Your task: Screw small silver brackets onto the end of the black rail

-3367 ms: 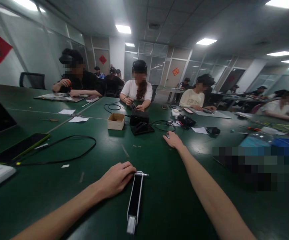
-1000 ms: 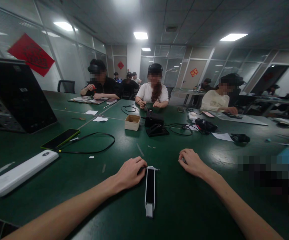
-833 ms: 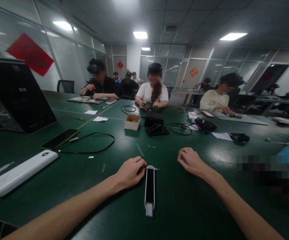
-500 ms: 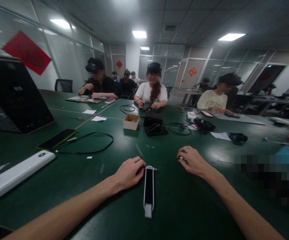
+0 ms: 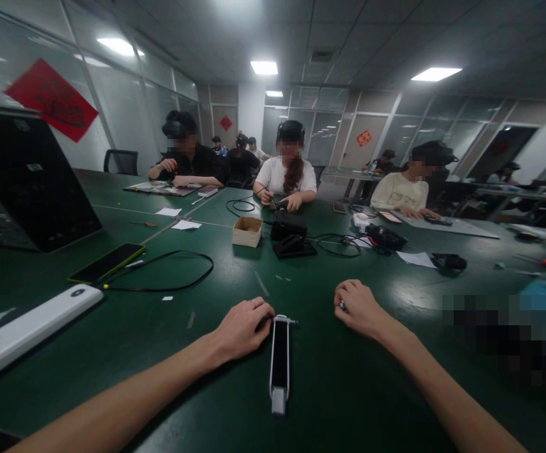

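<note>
My left hand [image 5: 243,324] rests on the green table with curled fingers, its fingertips at the upper left corner of a slim, white-framed device [image 5: 280,355]. That device has a dark long face and a pale block at its near end; a thin metallic piece [image 5: 294,322] juts out to the right at its far end. What the left fingertips grip on their underside is hidden. To the right, apart from the device, my right hand [image 5: 356,307] is closed around a small white and metallic piece [image 5: 343,306], mostly covered by the fingers.
At left lie a long white case [image 5: 37,330], a green-edged phone [image 5: 107,263] and a looped black cable [image 5: 211,267]. Ahead stand a small open box [image 5: 247,232] and a black device [image 5: 289,225]. A computer tower [image 5: 32,182] stands far left. Co-workers sit across the table.
The small piece in my right hand shows less between the fingers, which have curled in slightly. My left hand and the white-framed device stay nearly in place; the view has shifted a little.
</note>
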The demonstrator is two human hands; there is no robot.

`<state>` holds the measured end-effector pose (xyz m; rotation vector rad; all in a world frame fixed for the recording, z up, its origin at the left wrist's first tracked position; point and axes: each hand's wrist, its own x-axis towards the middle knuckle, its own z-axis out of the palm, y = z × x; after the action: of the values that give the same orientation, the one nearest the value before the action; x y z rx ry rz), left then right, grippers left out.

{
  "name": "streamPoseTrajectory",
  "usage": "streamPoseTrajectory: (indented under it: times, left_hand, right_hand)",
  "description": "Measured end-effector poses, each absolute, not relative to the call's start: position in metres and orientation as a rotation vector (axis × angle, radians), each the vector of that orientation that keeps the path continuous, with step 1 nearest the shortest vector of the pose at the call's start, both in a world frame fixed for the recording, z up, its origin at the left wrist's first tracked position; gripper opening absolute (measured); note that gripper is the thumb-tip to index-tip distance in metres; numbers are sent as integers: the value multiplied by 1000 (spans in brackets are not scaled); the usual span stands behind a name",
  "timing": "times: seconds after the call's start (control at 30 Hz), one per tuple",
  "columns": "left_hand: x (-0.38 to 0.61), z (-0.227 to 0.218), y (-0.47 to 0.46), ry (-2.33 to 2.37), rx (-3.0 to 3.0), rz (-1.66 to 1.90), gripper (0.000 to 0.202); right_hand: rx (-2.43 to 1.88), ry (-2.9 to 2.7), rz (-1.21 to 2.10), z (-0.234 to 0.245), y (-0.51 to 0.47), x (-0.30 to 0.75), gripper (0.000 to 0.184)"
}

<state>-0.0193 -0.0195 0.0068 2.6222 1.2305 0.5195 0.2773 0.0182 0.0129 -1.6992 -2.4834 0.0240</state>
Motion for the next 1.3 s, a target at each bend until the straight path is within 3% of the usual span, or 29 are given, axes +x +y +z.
streamPoseTrajectory:
  times: [0.3, 0.6, 1.3]
  left_hand:
    - [-18, 4, -18, 1237, 2642, 521, 16]
    - [-17, 4, -13, 1204, 2613, 522, 19]
    - [-17, 9, -14, 1181, 2585, 512, 21]
  right_hand:
    - [-1361, -2260, 492, 15, -22, 208, 6]
    - [-1272, -2063, 790, 14, -26, 207, 6]
    - [-1195, -2078, 776, 11, -24, 206, 7]
